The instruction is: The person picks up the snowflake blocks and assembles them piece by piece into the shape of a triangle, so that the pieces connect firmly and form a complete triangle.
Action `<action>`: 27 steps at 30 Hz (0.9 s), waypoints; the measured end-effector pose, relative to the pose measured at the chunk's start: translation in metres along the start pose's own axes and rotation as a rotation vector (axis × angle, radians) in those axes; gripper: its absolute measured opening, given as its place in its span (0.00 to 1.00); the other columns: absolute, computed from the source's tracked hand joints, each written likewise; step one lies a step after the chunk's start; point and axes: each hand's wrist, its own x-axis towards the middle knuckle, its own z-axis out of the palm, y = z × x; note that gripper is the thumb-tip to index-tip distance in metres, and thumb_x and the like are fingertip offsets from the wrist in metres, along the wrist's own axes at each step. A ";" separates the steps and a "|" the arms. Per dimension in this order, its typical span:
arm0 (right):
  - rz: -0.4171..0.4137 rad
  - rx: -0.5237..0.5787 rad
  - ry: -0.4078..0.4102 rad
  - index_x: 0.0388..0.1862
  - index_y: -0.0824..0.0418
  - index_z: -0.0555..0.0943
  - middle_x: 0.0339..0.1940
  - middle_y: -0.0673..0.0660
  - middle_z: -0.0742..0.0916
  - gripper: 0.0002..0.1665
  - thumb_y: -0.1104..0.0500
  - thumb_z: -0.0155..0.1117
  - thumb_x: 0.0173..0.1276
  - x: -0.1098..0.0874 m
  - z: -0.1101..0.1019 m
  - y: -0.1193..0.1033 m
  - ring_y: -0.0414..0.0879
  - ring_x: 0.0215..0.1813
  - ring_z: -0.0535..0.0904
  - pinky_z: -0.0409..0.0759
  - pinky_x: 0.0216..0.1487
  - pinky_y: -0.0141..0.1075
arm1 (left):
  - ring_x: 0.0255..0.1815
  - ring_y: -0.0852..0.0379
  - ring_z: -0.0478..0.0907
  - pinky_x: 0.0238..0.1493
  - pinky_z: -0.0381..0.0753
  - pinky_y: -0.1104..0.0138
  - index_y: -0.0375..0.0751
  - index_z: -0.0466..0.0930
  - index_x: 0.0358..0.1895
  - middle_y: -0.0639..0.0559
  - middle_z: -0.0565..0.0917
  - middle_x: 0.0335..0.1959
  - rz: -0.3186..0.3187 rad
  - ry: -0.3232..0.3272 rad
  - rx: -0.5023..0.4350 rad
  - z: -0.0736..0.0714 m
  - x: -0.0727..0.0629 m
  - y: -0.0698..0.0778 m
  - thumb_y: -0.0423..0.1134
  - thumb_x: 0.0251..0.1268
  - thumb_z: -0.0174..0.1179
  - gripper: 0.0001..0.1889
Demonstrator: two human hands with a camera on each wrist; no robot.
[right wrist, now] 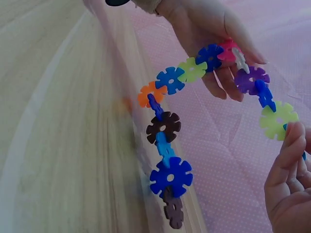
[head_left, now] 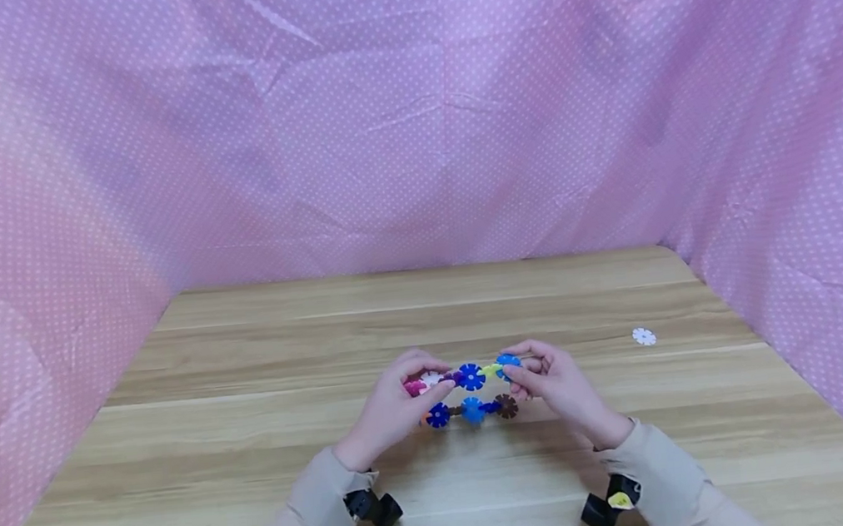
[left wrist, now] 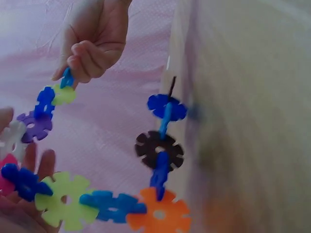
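A chain of interlocking plastic snowflake discs hangs between my two hands over the table, bent into an open loop. My left hand holds it around the pink disc and the white disc, thumb on the near side. At one end, my right hand pinches a light blue disc between thumb and fingers, beside a yellow-green disc. The lower stretch hangs free, running from an orange disc through blue discs to the brown end disc.
One loose white snowflake disc lies on the wooden table, off to the right. Pink dotted cloth encloses the back and sides. A black wrist device is strapped over each sleeve.
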 end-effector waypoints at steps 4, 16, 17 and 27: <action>0.009 -0.009 -0.034 0.57 0.73 0.70 0.25 0.49 0.83 0.22 0.60 0.58 0.69 0.001 -0.001 0.000 0.38 0.27 0.78 0.80 0.31 0.32 | 0.51 0.55 0.77 0.50 0.81 0.64 0.42 0.81 0.50 0.52 0.81 0.48 0.164 -0.064 0.232 -0.010 0.006 0.009 0.40 0.58 0.66 0.17; -0.029 0.019 -0.114 0.59 0.75 0.68 0.27 0.51 0.84 0.25 0.59 0.56 0.71 0.006 0.003 0.000 0.37 0.29 0.79 0.82 0.35 0.32 | 0.36 0.62 0.81 0.35 0.80 0.74 0.43 0.79 0.55 0.49 0.83 0.47 0.413 -0.248 0.637 -0.010 0.015 0.030 0.40 0.56 0.68 0.21; -0.032 0.011 -0.116 0.60 0.75 0.67 0.28 0.52 0.84 0.25 0.59 0.55 0.72 0.006 0.001 0.001 0.38 0.30 0.80 0.82 0.35 0.33 | 0.36 0.62 0.81 0.36 0.80 0.74 0.42 0.79 0.54 0.49 0.83 0.47 0.407 -0.241 0.625 -0.010 0.015 0.029 0.39 0.57 0.67 0.20; -0.016 -0.138 0.210 0.60 0.77 0.67 0.32 0.41 0.84 0.26 0.58 0.55 0.72 0.011 -0.080 0.018 0.37 0.39 0.81 0.80 0.46 0.29 | 0.39 0.65 0.78 0.43 0.80 0.72 0.43 0.72 0.63 0.50 0.80 0.57 0.330 -0.186 0.414 -0.015 0.010 0.019 0.39 0.65 0.59 0.23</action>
